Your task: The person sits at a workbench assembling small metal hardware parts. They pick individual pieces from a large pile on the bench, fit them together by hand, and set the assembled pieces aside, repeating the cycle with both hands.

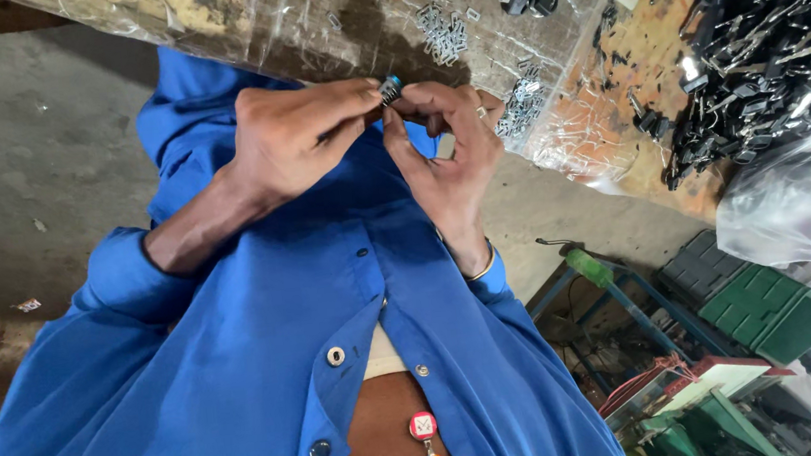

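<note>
Item: small metal part (390, 89), pinched between our left hand (293, 140) and right hand (447, 145), just below the bench (612, 109). Assembly midway; black parts heap (764, 35) on bench remains.

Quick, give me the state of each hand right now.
Left hand: closed, fingertips pinching a small dark cylindrical part.
Right hand: fingers curled, touching the same part from the other side.

Two hands (297, 134) (448, 154), one small dark part (390, 89), two green cases (775, 306)
</note>
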Demonstrator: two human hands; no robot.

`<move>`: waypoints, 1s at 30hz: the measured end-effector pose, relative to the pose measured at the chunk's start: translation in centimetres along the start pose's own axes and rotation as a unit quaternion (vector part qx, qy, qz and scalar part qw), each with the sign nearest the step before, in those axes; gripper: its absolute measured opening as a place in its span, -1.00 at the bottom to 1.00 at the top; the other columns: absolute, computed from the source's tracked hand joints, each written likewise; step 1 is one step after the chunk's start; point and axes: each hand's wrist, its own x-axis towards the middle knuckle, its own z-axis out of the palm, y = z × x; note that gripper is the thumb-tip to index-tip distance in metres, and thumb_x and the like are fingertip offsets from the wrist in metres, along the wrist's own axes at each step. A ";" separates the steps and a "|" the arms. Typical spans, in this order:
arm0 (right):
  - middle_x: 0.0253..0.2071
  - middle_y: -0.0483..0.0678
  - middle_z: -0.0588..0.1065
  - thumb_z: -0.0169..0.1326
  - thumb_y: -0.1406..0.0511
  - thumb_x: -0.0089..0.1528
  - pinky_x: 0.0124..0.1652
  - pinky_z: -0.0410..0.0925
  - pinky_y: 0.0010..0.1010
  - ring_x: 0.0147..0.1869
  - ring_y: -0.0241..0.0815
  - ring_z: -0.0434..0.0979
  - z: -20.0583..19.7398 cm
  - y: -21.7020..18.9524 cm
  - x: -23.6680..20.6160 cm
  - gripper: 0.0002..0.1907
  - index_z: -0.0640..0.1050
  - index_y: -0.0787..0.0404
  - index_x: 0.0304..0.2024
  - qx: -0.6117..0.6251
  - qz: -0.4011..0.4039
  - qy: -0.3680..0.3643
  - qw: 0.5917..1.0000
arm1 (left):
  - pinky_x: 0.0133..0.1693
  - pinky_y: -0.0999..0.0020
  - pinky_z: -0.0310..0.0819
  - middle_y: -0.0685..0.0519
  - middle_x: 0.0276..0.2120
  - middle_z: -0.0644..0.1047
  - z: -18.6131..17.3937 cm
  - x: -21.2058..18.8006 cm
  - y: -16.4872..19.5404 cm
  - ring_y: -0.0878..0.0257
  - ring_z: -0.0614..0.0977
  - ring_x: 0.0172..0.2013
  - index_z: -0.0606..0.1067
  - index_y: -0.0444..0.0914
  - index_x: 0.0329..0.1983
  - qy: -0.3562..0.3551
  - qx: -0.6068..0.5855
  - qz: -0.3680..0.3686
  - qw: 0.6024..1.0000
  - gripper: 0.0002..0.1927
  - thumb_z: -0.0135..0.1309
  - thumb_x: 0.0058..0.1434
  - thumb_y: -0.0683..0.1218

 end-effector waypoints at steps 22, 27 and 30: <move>-0.04 0.00 0.45 0.30 0.47 0.20 0.07 0.36 -0.29 0.11 -0.21 0.42 -6.8 7.7 6.0 -0.81 0.61 0.19 -0.17 0.088 -0.134 0.103 0.982 | -0.17 0.35 0.66 -0.05 -0.13 0.64 -1.3 3.1 1.5 0.11 0.74 -0.16 0.60 -0.33 -0.04 0.010 -0.125 0.055 0.991 -0.73 0.39 0.22 -0.30; -0.19 0.07 0.55 0.16 0.53 0.20 -0.41 0.49 -0.47 -0.36 -0.26 0.52 -7.3 8.5 3.5 -0.84 0.53 0.32 -0.17 0.782 -0.082 -0.068 0.614 | -0.10 0.38 0.72 -0.09 -0.09 0.63 -1.1 3.2 1.7 0.14 0.75 -0.11 0.60 -0.35 0.00 0.010 -0.194 0.013 0.981 -0.76 0.29 0.29 -0.36; -0.17 0.14 0.56 0.20 0.57 0.17 -0.41 0.49 -0.45 -0.36 -0.24 0.56 -6.1 7.3 1.7 -0.78 0.57 0.37 -0.13 0.713 -0.012 -0.052 0.699 | -0.07 0.37 0.75 -0.11 -0.08 0.63 -1.0 3.2 1.7 0.14 0.76 -0.09 0.60 -0.36 0.02 0.007 -0.221 -0.004 0.975 -0.76 0.23 0.32 -0.39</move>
